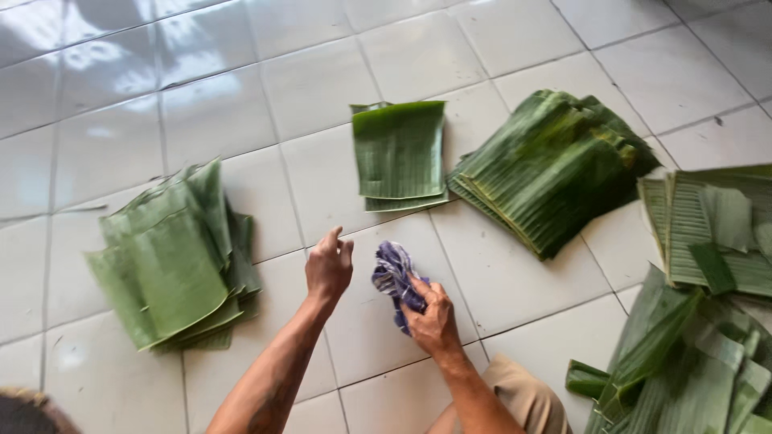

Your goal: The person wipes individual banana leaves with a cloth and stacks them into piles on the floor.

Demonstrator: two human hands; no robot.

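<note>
Right hand: the right hand [434, 317] is closing its grip around a bunched blue-and-white cloth [396, 281], fingers curled tight over the lower end of it while the rest is sticking up and to the left.
Left hand: the left hand [328, 267] is hovering just beside the cloth, its grip half open and holding nothing, fingers loosely bent and pointing upward, thumb out to the right.
Cloth: it is sitting between the two hands, just above the white tiled floor [265, 96]; whether it is touching the tiles cannot be told.
Small leaf stack: a neat stack of square-cut banana leaf pieces [400, 153] is lying on the floor just beyond the hands, glossy side up, apart from both.
Left pile: a looser pile of pale green leaf pieces [173, 257] is lying to the left of the left forearm, well apart from the hand, its edges fanning out.
Right pile: a thick, darker stack of ribbed leaf pieces [551, 169] is lying tilted at the upper right, its near corner touching the small leaf stack.
Far right heap: uncut leaf strips and scraps [700, 321] are spilling along the right edge of the view, beside the person's knee in tan cloth [523, 398].
Lower left corner: a dark, rounded shape is showing, too cropped to identify.
</note>
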